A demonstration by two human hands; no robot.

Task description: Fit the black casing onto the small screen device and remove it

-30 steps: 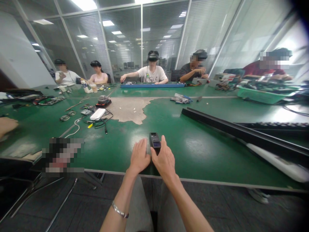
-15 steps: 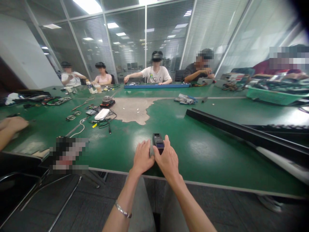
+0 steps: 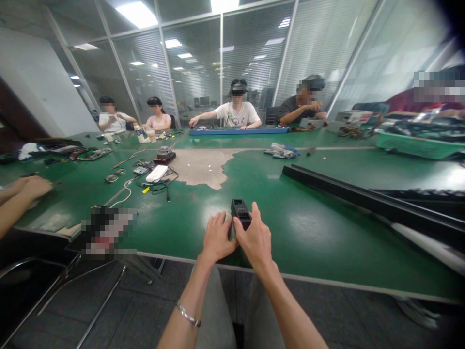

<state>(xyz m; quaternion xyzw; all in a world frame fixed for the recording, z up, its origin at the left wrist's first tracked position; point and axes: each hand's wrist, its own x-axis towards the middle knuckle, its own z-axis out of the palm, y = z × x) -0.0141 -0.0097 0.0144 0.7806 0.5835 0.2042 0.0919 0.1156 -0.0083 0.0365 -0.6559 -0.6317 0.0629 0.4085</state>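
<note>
A small black rectangular device [image 3: 240, 209] with openings on its top face is at the near middle of the green table [image 3: 308, 228]. My right hand [image 3: 256, 237] is around its near end, thumb on the left and fingers along the right side. What kind of device it is, I cannot make out. Just left of it, my left hand [image 3: 218, 237] rests palm down on the tabletop, fingers stretched forward and thumb pointing towards my right hand. Nothing shows in the left hand. The device's near end is partly hidden by my right hand.
Long black rails [image 3: 348, 198] lie to the right. A white box with cables [image 3: 157, 173], glasses [image 3: 115, 176] and gloves [image 3: 281, 150] lie farther back. A green basket [image 3: 417, 145] stands at far right. Another person's hands [image 3: 34, 186] are at left; several people sit across.
The view has shifted slightly. A grey thing that showed between my left hand and the device is no longer visible. My left thumb now reaches out towards my right hand.
</note>
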